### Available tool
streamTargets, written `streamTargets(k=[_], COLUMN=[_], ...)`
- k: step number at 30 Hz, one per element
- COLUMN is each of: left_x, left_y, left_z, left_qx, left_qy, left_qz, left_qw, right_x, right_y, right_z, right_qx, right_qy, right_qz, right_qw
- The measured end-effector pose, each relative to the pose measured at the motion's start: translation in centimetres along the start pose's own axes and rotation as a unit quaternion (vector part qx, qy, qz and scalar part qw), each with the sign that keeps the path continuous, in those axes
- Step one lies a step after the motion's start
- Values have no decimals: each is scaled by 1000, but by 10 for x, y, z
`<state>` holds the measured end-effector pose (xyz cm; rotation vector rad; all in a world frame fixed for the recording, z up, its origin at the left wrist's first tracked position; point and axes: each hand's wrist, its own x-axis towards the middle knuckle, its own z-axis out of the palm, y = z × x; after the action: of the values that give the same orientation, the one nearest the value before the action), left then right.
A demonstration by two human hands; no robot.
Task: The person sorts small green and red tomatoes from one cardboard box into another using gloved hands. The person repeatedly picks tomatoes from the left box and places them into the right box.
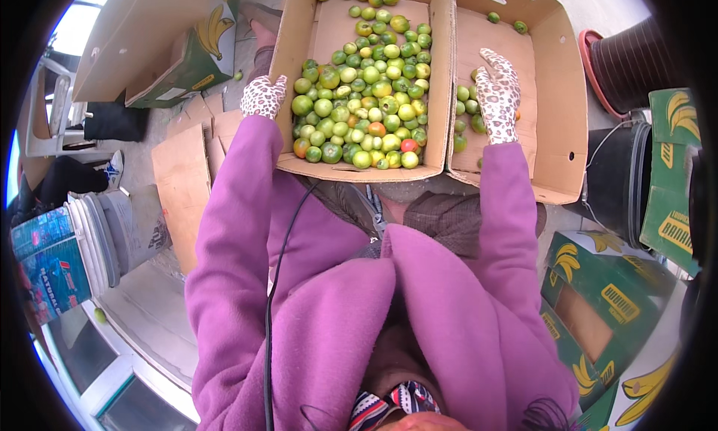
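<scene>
Green tomatoes (371, 74), a few of them orange or red, fill much of the left cardboard box (362, 175). My left hand (263, 97), in a leopard-print glove, rests at the left wall of that box, its thumb against the edge. My right hand (498, 96), gloved alike, is over the right cardboard box (561, 94), fingers stretched forward with the thumb apart. Under and beside it lie several green tomatoes (462, 93), partly hidden by the hand. Two more green tomatoes (520, 27) lie near the far wall of the right box.
Flattened cardboard (179, 178) lies left of the boxes, with an open banana box (185, 72) beyond. At the right stand a dark ribbed pot (634, 61), a black bucket (614, 178) and green banana boxes (606, 296). A person's shoe (115, 168) shows at far left.
</scene>
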<state>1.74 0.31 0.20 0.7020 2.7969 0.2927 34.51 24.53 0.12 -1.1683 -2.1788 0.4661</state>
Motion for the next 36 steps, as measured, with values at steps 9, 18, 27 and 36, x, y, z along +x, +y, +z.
streamTargets(k=[9, 18, 27, 36], left_x=[-8, -3, -12, -7], left_y=[5, 2, 7, 3], left_z=[-10, 0, -11, -6], left_qx=[1, 11, -10, -19], left_qy=[13, 24, 5, 11], left_qz=[26, 42, 46, 52], left_qw=[1000, 999, 999, 998], right_x=[6, -61, -55, -93], right_y=[-142, -177, -176, -177], right_z=[57, 159, 179, 164], right_qx=[-58, -204, -206, -239], right_qy=[-168, -428, -481, -446], right_qz=[-203, -242, -165, -223], right_qw=[963, 847, 836, 833])
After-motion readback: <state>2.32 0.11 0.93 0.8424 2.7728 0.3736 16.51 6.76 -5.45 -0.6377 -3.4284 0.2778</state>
